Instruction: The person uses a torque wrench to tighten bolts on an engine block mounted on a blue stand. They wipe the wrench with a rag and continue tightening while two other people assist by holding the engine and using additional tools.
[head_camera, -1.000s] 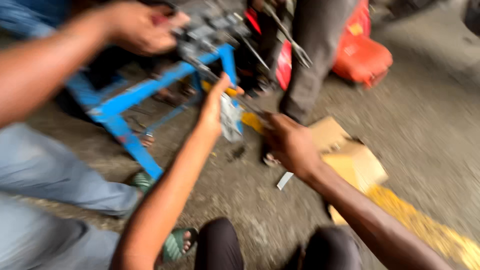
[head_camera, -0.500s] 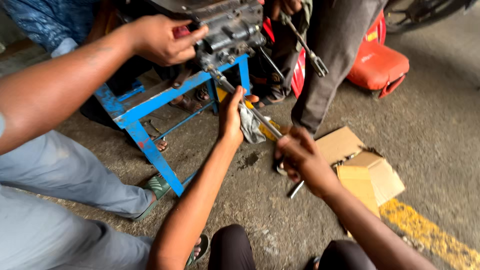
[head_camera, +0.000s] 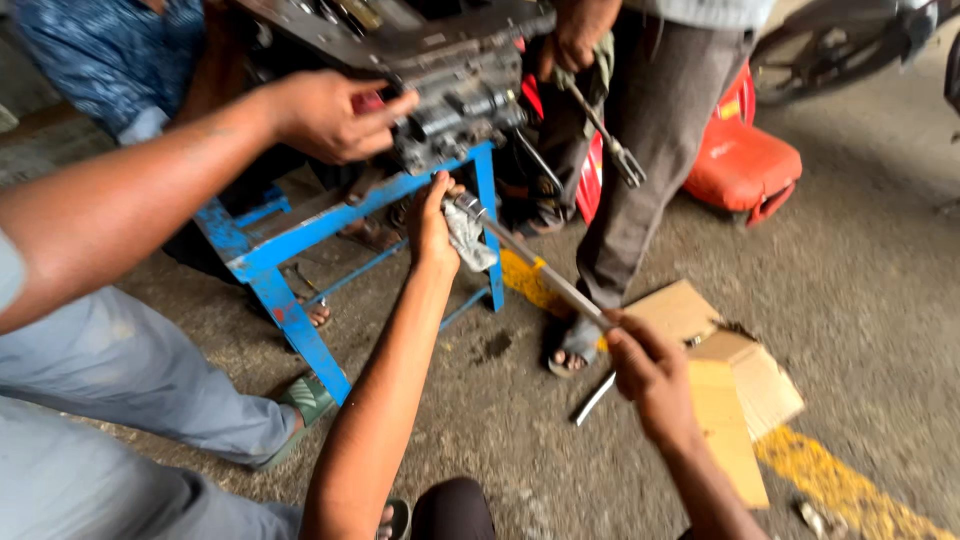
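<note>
My left hand (head_camera: 432, 228) is raised to the underside of a dark metal engine block (head_camera: 450, 75) and grips a grey rag (head_camera: 468, 240) around the head of a long metal wrench bar (head_camera: 535, 268). My right hand (head_camera: 648, 368) is closed on the bar's lower handle end, near the ground. The bar runs slanted between both hands. The engine block rests on a blue metal stand (head_camera: 300, 240). A co-worker's hand (head_camera: 335, 115) reaches in from the left and presses on the block.
A standing person in grey trousers (head_camera: 650, 150) holds a spanner (head_camera: 605, 135) behind the stand. An orange-red container (head_camera: 745, 160) lies beyond. Flattened cardboard (head_camera: 730, 385) and a loose metal rod (head_camera: 592, 398) lie on the concrete by a yellow painted line (head_camera: 850, 490).
The view has steadied and moved closer. My left hand stays at the wrench head under the block; my right hand has slid onto the far end of the bar.
</note>
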